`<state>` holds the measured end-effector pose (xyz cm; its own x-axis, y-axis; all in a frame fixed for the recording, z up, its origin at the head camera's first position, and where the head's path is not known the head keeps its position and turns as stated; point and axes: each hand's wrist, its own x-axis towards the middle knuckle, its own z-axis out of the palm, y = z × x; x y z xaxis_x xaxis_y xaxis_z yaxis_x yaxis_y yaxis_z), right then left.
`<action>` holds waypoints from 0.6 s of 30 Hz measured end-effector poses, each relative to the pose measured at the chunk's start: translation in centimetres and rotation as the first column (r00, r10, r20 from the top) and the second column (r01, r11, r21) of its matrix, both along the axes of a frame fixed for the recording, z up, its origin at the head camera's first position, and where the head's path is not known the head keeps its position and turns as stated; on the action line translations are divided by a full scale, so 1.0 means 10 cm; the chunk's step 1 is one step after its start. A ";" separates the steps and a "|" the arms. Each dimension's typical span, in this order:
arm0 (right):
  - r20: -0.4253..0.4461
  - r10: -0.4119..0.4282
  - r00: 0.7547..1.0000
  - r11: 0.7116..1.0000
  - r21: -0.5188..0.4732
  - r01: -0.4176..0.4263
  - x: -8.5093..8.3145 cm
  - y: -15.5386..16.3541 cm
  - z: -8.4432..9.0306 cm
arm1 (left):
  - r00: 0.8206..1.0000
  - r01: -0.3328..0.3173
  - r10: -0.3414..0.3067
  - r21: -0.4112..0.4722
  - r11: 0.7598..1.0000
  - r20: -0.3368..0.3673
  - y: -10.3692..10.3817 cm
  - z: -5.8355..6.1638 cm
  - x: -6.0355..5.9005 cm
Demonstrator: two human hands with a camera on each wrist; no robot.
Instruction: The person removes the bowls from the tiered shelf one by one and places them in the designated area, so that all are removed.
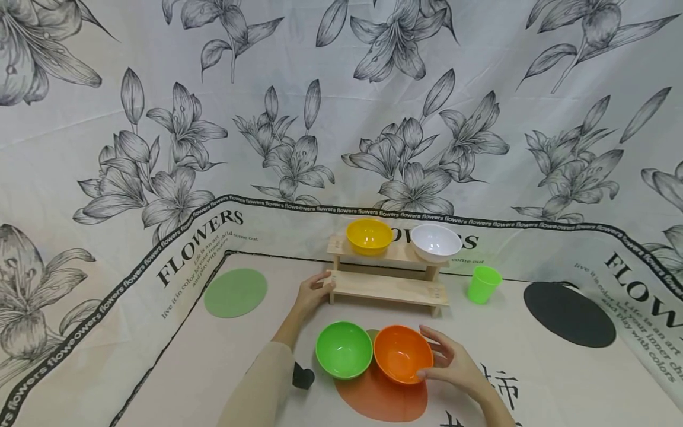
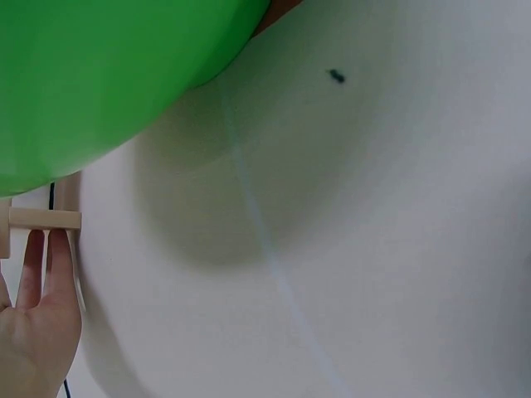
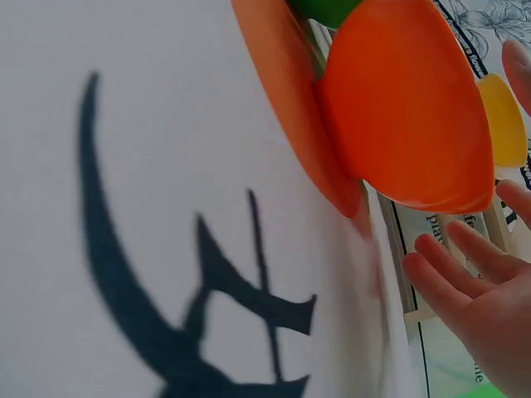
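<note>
My left hand (image 1: pixel 313 293) is at the left end of a two-step wooden stand (image 1: pixel 384 287). In the left wrist view its straight fingers (image 2: pixel 56 269) touch the board's end; the thumb is mostly hidden. My right hand (image 1: pixel 452 363) is spread beside an orange bowl (image 1: pixel 402 354), thumb near its close side and fingers near its far rim. In the right wrist view the fingers (image 3: pixel 448 278) look extended, not curled round the bowl. A green bowl (image 1: pixel 344 350) stands just left of the orange one. On the stand's top step sit a yellow bowl (image 1: pixel 369 237) and a white bowl (image 1: pixel 436 242).
A light green cup (image 1: pixel 484 284) stands right of the stand. On the cloth lie a green round patch (image 1: pixel 236 293), a black oval (image 1: pixel 570 314) and an orange-red patch (image 1: pixel 381 400) partly under the bowls. A flower-printed cloth (image 1: pixel 299 118) rises behind.
</note>
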<state>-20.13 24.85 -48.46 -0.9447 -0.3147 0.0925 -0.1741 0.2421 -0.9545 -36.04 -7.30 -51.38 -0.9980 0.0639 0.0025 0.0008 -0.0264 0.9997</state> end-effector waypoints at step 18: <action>-0.226 -0.413 0.882 0.904 0.020 0.428 -0.62 0.20 0.54 | 1.000 0.006 -0.006 0.009 1.000 0.026 0.00 -0.01 -0.02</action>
<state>-26.33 26.81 -43.06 -0.9502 0.0949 0.2969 -0.2367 0.3999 -0.8855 -36.25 -7.33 -51.45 -0.9973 0.0697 -0.0232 -0.0257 -0.0353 0.9990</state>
